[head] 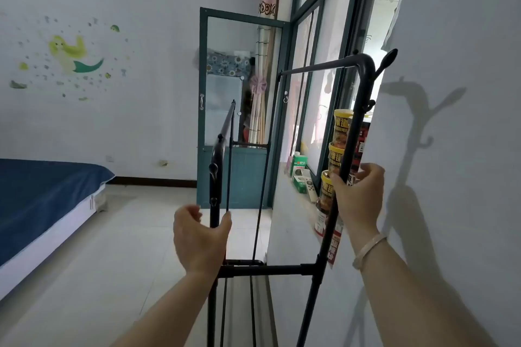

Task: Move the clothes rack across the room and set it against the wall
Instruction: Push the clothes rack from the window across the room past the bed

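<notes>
Clothes rack [282, 269] standing alongside the window wall [451, 93]; right hand [358, 194] gripping its near-right upright, left hand [201, 236] loosening, fingers apart around the left post. Placement appears underway; next, nudging it flush.

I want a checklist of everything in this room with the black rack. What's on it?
Surface: pale tiled floor, bare where it shows.
Job's things: black clothes rack, no clothes on it, standing beside the white wall and casting a shadow there.
Clutter: stacked yellow-lidded tubs and small boxes on the window ledge.
Grippers: left hand loosely curled at the left upright, thumb touching, fingers not closed; right hand wrapped around the right upright, bracelet on its wrist.
Cables: nothing seen.
Surroundings: bed with blue cover, mermaid sticker, teal glass door, big windows.
</notes>
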Demonstrator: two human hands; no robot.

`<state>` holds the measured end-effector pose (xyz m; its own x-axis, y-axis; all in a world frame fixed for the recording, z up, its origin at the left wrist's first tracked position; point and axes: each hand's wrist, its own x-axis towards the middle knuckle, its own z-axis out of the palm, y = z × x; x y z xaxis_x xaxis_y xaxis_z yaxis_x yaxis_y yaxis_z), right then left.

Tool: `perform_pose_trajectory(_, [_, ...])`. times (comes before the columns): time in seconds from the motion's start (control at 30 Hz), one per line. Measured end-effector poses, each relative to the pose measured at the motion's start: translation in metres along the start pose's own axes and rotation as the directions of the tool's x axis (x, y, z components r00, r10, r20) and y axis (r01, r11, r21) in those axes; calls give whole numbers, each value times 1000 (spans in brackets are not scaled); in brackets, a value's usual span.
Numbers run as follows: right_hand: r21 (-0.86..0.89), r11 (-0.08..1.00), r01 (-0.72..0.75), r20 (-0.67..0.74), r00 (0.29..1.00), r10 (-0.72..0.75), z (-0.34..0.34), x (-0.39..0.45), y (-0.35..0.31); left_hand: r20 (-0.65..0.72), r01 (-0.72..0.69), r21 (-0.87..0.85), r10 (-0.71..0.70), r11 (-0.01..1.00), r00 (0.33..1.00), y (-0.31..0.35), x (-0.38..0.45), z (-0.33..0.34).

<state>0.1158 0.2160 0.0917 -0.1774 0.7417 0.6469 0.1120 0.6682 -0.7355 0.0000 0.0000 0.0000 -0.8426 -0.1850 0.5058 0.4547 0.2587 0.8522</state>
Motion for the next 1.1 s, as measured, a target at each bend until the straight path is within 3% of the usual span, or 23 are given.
perform_pose_trajectory(0.13, [175, 958, -226, 263, 949, 176, 15, 14, 0, 158, 63, -123, -43, 990, 986, 11, 20, 12])
perform_pose_trajectory(0.33, [322, 818, -476, 404, 851, 336, 29, 23, 9, 330, 232, -308, -125, 923, 936, 13, 37, 29])
perform_pose_trajectory(0.43, [394, 789, -472, 345, 871, 349, 37, 21, 14, 362, 318, -348, -187, 882, 913, 10, 40, 34])
perform_pose_trajectory(0.6, [472, 791, -389, 244, 920, 306, 46, 16, 17, 288, 279, -354, -180, 893, 940, 8, 41, 35])
perform_pose_trajectory(1.1, [512, 792, -332, 255, 939, 229, 76, 24, 26, 192, 194, -317, -138, 928, 972, -3, 59, 50])
